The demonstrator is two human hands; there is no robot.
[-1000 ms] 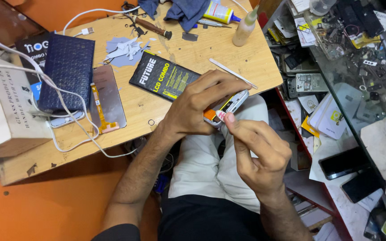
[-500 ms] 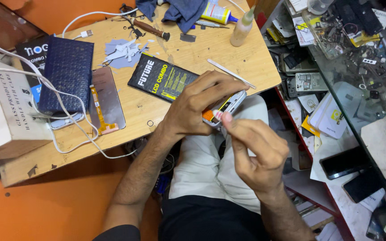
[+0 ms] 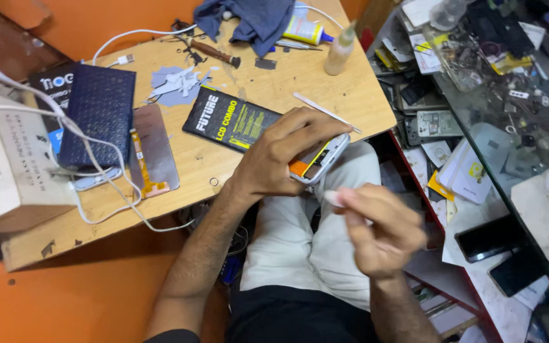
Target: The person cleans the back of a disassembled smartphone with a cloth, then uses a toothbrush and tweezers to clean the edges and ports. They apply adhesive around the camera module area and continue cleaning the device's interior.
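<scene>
- Wooden workbench (image 3: 236,171) sits against an orange wall and floor, seen from above, with the person's pale trousers below its front edge.
- Left hand (image 3: 281,159) grips an opened white phone (image 3: 322,159) just off the table's front edge, above the lap; fingers curl over its top, and an orange part shows inside.
- Right hand (image 3: 379,228) hovers just beside the phone, apart from it, fingertips pinched on a small pale object too blurred to identify.
- Black flat box (image 3: 230,119) with yellow print lies on the table just behind the left hand.
- Thin white stick (image 3: 325,113) rests near the box.
- Farther left lie a bare display panel (image 3: 154,149) and a dark blue textured case (image 3: 100,114) crossed by white cables.
- Glue bottle (image 3: 341,51) and blue cloth (image 3: 252,19) sit at the far edge.
</scene>
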